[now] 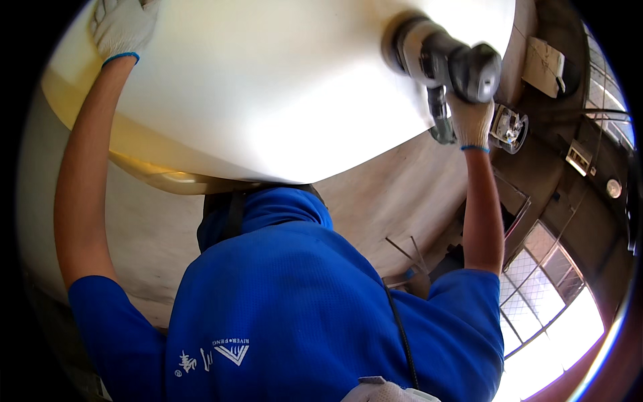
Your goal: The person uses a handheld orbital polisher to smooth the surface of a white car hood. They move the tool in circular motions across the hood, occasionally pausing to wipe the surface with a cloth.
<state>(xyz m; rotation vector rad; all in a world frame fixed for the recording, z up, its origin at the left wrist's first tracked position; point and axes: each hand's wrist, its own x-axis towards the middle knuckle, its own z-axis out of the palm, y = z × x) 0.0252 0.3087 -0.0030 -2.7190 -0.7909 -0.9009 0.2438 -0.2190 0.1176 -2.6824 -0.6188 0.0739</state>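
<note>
A large, smooth white curved panel (268,80) fills the upper part of the head view, with a yellowish band (144,144) along its lower left rim. My left hand (125,30), in a white knit glove with a blue cuff, lies flat against the panel at the upper left; its fingertips run out at the top edge. On the right, my gloved right hand (471,120) is wrapped round a black and grey disc sander (439,59). The sander's round pad rests at the panel's surface, slightly blurred. Its body hides most of the right fingers.
A dark cord (400,328) hangs down over my blue shirt (288,288). Right of the sander is a clear round container (510,128) with pale contents. A bright gridded window (549,301) stands at the lower right; a pale board (544,67) is at the upper right.
</note>
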